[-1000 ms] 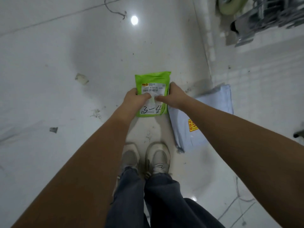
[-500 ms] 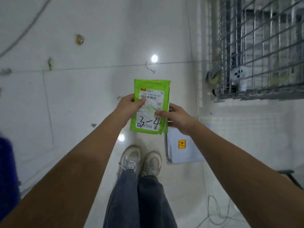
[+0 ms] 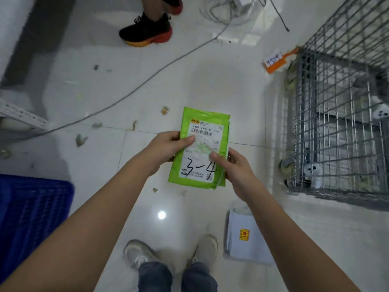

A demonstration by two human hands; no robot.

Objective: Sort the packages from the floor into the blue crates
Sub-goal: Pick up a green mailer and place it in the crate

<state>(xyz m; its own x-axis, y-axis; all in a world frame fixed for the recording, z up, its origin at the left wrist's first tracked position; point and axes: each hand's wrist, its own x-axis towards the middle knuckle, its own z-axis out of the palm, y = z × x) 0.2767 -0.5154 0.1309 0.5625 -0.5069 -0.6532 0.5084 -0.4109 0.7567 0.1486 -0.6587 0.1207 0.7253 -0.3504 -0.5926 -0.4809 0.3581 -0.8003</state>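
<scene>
Green package (image 3: 201, 148): being held up in the air over the white tiled floor (image 3: 88, 106), label side facing the camera, with a barcode near its top and "3-4" handwritten lower down.
Left hand (image 3: 166, 147): gripping the package's left edge, fingers clamped on it, thumb lying across the label.
Right hand (image 3: 233, 168): gripping the package's right edge lower down, fingers clamped on it, thumb pressing on the label.
Blue crate (image 3: 31, 216): sitting on the floor at the left edge of the view, well apart from the package.
Pale grey package (image 3: 246, 239): lying flat on the floor just beside the wearer's right shoe, showing a yellow sticker.
Wire cage (image 3: 341, 123): standing at the right.
Orange tag (image 3: 275, 62): lying on the floor near the cage's far corner.
Grey cable (image 3: 134, 89): trailing across the floor.
Black and orange shoe (image 3: 147, 31): another person's, standing at the top.
</scene>
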